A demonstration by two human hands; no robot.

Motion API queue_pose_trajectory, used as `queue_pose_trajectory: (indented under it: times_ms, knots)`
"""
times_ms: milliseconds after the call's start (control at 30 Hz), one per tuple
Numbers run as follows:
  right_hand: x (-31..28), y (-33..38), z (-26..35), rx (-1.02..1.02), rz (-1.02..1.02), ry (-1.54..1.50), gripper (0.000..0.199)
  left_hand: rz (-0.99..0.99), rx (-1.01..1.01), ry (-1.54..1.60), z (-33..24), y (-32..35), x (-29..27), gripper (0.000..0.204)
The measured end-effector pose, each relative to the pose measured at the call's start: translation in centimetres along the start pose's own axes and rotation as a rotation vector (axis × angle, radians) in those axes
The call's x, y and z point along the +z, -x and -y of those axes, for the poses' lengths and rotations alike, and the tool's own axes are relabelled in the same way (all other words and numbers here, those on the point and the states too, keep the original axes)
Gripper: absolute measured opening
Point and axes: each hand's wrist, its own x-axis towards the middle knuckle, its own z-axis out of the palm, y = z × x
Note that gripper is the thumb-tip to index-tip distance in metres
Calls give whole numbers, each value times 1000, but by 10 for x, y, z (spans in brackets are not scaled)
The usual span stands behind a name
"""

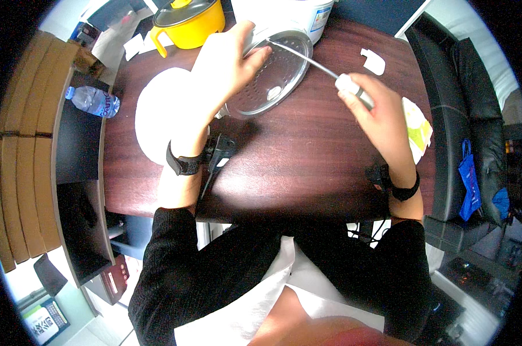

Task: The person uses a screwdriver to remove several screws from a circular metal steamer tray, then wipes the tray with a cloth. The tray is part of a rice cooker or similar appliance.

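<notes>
My left hand [229, 62] is closed on the rim of a round, see-through lid [255, 86] with rows of small dots, tilted up off the table. In my right hand [382, 115] is a screwdriver [348, 85] with a white and grey handle. Its thin metal shaft crosses the lid's upper part, the tip close to my left fingers. Whether the tip touches a screw is too small to tell. Beside my left forearm sits a smooth white rounded object [157, 115], partly hidden by that arm.
A yellow pot [198, 29] with a dark lid and a white container [324, 17] stand at the back of the brown table [307, 167]. White scraps [374, 61] lie at the right. A water bottle [94, 101] is on the left shelf; a black sofa [454, 104] stands right.
</notes>
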Motion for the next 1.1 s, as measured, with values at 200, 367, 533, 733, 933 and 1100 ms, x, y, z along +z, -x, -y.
queue_pose_trajectory:
  times_ms: [200, 367, 533, 733, 933, 1100]
  knots:
    - [3, 9, 30, 636, 571, -873, 31, -19, -52, -45, -3, 2, 4, 33]
    - [7, 12, 34, 672, 628, -1010, 37, -32, -8, -101, -5, 4, 5, 31]
    - [20, 10, 9, 385, 415, -555, 27, -8, -14, -72, -4, 6, 0, 31]
    - [15, 1, -1, 10, 18, 146, 25, -52, 18, -91, -4, 5, 0, 33]
    - [1, 6, 14, 569, 542, -587, 27, -11, -74, -25, -7, 4, 3, 32]
    - [3, 12, 36, 713, 636, -953, 38, -15, -77, -70, -16, 4, 3, 31]
